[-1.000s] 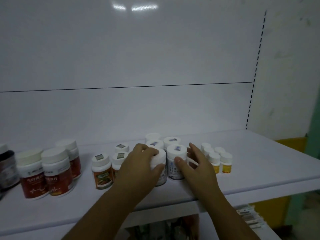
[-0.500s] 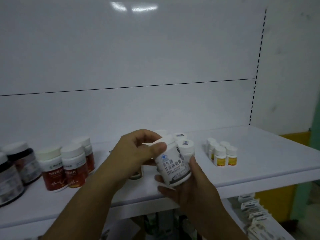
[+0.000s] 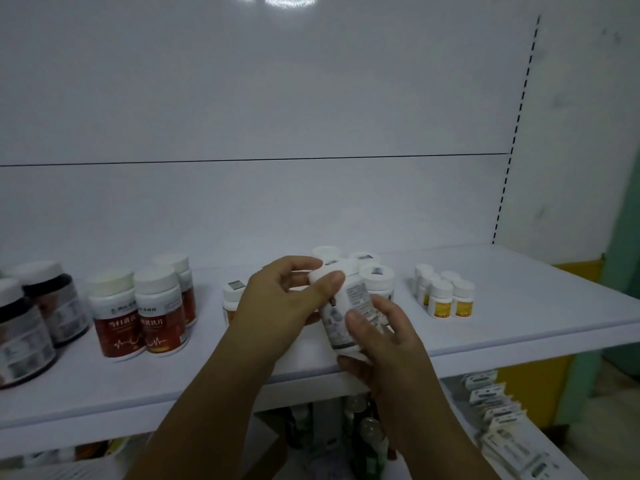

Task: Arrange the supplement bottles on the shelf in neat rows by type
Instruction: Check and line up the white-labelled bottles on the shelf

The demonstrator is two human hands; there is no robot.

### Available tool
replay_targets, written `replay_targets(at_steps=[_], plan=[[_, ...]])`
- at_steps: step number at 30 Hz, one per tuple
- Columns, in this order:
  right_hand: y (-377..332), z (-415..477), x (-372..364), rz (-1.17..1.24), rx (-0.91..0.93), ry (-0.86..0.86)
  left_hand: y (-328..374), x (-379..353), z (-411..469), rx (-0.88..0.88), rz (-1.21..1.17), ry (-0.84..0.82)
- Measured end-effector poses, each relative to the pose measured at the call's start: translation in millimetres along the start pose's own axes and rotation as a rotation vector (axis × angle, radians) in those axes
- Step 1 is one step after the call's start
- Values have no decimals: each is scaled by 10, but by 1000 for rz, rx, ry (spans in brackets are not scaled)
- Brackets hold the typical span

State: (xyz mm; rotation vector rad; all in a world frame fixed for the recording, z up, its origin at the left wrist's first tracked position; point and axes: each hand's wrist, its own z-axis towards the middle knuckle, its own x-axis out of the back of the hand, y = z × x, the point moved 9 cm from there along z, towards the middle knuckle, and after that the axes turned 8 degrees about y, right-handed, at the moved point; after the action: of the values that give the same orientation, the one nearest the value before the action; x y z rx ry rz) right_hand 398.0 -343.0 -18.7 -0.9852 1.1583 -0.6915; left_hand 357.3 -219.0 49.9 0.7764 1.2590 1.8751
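Both hands hold one white supplement bottle (image 3: pixel 346 306) tilted above the front of the white shelf (image 3: pixel 519 306). My left hand (image 3: pixel 280 303) grips its cap end, thumb across the top. My right hand (image 3: pixel 384 337) cups its base and label side. Behind it stand more white bottles of the same kind (image 3: pixel 375 282). Red-labelled bottles (image 3: pixel 138 310) stand to the left, dark jars (image 3: pixel 31 323) at the far left, small yellow-labelled bottles (image 3: pixel 445 297) to the right. A brown-labelled bottle (image 3: pixel 232 299) is half hidden by my left hand.
The shelf's back panel (image 3: pixel 277 98) is plain white. A lower shelf holds dark bottles (image 3: pixel 363 434) under my wrists and rows of small white boxes (image 3: pixel 498 417) at the lower right. A green and yellow wall (image 3: pixel 620 306) is beyond the shelf's right end.
A second ago both hands rested on bottles standing on the shelf. One white bottle has since been lifted off, tilted, and turned so a different label side faces me.
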Motion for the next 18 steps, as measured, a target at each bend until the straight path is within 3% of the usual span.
replay_targets(at_steps=[3, 10, 14, 18], plan=[[-111, -9, -25, -118, 97, -16, 16, -15, 5, -16, -38, -33], [-53, 55, -277, 61, -241, -371, 0, 63, 71, 27, -72, -89], [-135, 162, -218, -106, -122, -338, 16, 173, 96, 0, -12, 14], [-272, 160, -174, -338, 115, -209, 6, 101, 61, 29, 52, -30]])
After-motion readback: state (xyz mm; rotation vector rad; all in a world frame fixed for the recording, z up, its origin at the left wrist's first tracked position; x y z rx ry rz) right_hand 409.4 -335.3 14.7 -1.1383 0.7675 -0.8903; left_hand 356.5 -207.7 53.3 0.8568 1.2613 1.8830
